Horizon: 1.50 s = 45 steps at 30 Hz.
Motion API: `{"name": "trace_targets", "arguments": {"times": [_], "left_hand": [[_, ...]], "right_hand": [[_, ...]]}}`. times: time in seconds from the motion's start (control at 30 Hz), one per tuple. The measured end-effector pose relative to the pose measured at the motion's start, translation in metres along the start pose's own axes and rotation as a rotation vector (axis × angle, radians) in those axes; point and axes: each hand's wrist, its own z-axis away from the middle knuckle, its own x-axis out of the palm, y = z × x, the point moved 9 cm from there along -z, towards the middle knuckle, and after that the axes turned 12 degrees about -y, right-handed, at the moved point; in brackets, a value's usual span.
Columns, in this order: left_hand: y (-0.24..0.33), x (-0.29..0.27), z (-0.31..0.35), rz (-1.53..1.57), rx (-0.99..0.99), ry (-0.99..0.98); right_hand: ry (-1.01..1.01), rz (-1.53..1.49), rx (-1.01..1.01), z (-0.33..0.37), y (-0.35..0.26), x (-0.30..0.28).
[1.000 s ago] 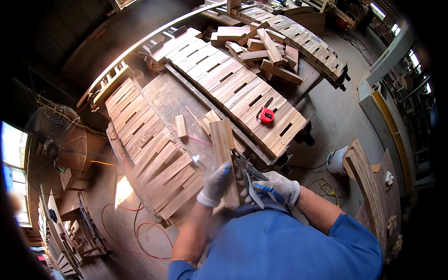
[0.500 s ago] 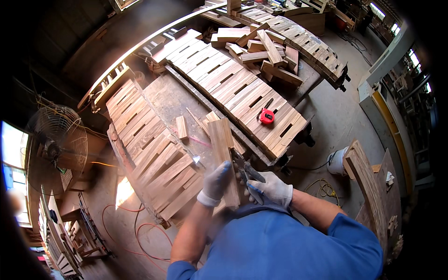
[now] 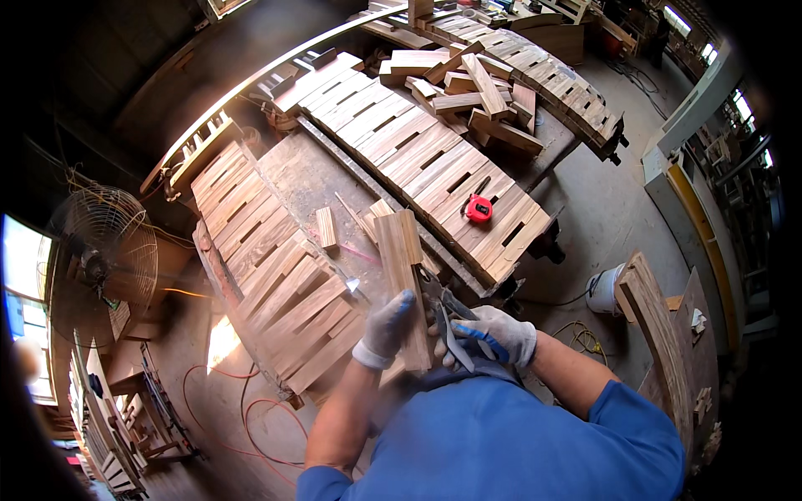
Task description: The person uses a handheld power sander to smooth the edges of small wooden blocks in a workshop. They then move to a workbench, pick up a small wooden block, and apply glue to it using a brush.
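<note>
My left hand [image 3: 388, 329], in a light grey work glove, is closed round the lower part of a wooden board [image 3: 396, 238], which leans away from my body. In my gloved right hand [image 3: 506, 336] is a pair of dark grey pliers [image 3: 451, 330], its two arms spread apart. The pliers sit right beside the board's right edge; whether they touch it I cannot tell. Just beyond the board, a short wood block [image 3: 327, 227] lies on the worktable [image 3: 305, 175]. A red tape measure [image 3: 479, 209] rests on the slatted wood panel [image 3: 418, 154] ahead.
Another slatted panel [image 3: 242, 221] runs along the left, with loose boards [image 3: 309, 317] at its near end. Cut blocks [image 3: 484, 88] are heaped at the back. A fan [image 3: 100, 259] stands at left, a white bucket [image 3: 603, 290] at right. An orange hose [image 3: 251, 417] loops over the floor.
My right hand has turned slightly, and the arms of the pliers have spread wider. My left hand and the board are nearly where they were.
</note>
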Motion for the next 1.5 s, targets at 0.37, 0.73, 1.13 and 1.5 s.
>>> {"name": "trace_targets", "arguments": {"times": [0.37, 0.73, 1.13, 1.5], "left_hand": [[0.045, 0.026, -0.008, -0.591, 0.161, 0.189], [0.065, 0.046, -0.002, -0.68, 0.183, 0.224], [0.08, 0.075, 0.026, -1.722, -0.212, -0.255], [0.118, 0.025, 0.056, -1.516, -0.132, 0.041]], "right_hand": [[0.166, 0.16, 0.083, -0.001, 0.001, -0.003], [-0.003, 0.22, -0.019, -0.013, 0.009, -0.005], [-0.073, 0.899, 0.522, 0.05, -0.012, -0.018], [0.31, 1.38, 0.408, 0.086, -0.081, -0.046]]}}
